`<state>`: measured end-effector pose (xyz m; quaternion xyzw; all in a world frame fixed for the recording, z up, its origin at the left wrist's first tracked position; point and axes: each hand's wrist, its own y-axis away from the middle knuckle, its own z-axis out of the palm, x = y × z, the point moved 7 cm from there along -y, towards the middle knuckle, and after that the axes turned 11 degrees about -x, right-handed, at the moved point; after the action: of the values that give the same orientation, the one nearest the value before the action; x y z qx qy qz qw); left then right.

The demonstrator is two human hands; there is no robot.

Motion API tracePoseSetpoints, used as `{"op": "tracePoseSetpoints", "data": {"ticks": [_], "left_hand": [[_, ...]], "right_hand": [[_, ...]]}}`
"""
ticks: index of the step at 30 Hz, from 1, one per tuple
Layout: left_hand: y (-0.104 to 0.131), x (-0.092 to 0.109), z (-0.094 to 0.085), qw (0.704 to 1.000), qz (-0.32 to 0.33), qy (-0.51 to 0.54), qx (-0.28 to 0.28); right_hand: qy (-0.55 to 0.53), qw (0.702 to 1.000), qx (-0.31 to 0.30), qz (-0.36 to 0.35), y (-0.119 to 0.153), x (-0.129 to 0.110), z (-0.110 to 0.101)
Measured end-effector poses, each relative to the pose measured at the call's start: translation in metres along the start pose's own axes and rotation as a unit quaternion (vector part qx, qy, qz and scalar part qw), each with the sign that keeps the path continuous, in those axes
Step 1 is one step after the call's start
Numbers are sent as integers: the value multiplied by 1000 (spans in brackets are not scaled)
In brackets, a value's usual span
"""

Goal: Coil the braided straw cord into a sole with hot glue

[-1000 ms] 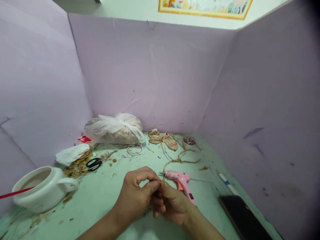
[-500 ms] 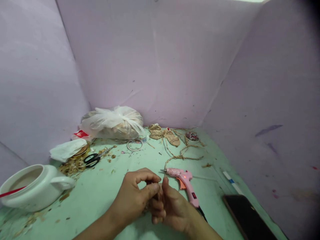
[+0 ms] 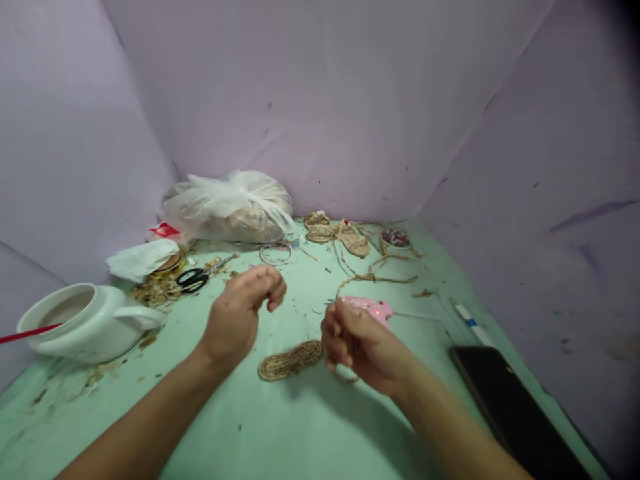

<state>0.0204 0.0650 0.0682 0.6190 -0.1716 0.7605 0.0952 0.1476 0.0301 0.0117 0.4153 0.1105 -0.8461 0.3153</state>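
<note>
A small sole-shaped piece of coiled, braided cord [image 3: 289,361] lies on the green table between my hands. My right hand [image 3: 363,340] is closed at its right end, fingers curled around a braided straw cord [image 3: 349,379]; a loop of it shows below the fingers. My left hand [image 3: 243,310] is raised to the upper left of the piece, apart from it, with fingers curled in; anything inside them is hidden. A pink glue gun [image 3: 367,308] lies just behind my right hand, which covers its handle.
Black-handled scissors [image 3: 195,279] lie among scraps at left, near a white ceramic pot [image 3: 95,333]. Behind are a knotted plastic bag [image 3: 230,207], finished woven slippers [image 3: 353,239] and a bowl of beads [image 3: 395,239]. A dark phone [image 3: 510,407] lies at right.
My hands have come apart; the left moved up and left. The coiled piece, hidden before, now shows on the table. The view has tilted down a little, and my right hand covers more of the glue gun.
</note>
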Motion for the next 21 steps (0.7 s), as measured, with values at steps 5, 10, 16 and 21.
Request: {"op": "tracePoseSetpoints", "data": {"ticks": [5, 10, 16, 21], "left_hand": [[-2, 19, -19, 999, 1, -33, 28], [2, 30, -26, 996, 22, -61, 62], [-5, 22, -26, 982, -31, -185, 4], [-8, 10, -30, 980, -64, -189, 3]], "right_hand": [[47, 995, 66, -53, 11, -39, -14], [97, 989, 90, -59, 15, -44, -14], [165, 978, 110, -58, 20, -49, -12], [185, 972, 126, -66, 20, -56, -14]]}}
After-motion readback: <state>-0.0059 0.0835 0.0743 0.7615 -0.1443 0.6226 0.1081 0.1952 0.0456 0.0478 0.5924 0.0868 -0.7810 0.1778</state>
